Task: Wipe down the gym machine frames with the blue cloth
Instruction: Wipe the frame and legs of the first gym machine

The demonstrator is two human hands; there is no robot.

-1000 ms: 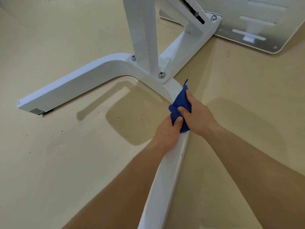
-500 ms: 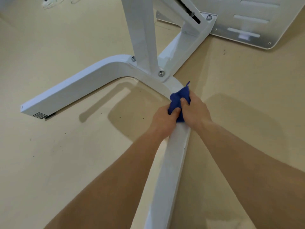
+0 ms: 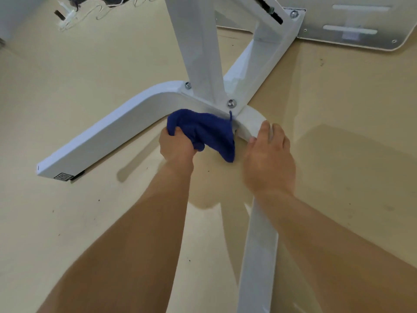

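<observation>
Head view, read left to right. The left leg (image 3: 106, 138) of the white frame (image 3: 255, 68) lies on the beige floor (image 3: 67, 222). Its long axis runs from its squared end at lower left up and rightward to the bolted joint. The left hand (image 3: 178, 146) has its fingers curled round a bunch of the blue cloth (image 3: 203, 129). The cloth is pressed against the inner curve of the frame just below the joint, with one fold hanging toward the floor. Above it stand the upright post (image 3: 198, 48) and a bolt (image 3: 231, 103). The right hand (image 3: 268, 159) holds nothing; its fingers lie straight and flat over the curved start of the near leg (image 3: 259, 256), which runs toward the viewer. A grey plate (image 3: 361, 26) lies at upper right. Judged from this layout, the left leg stretches away to the left of the cloth, so a stroke along that axis falls to the left hand, the nearer one. The right hand appears to act as a brace.
</observation>
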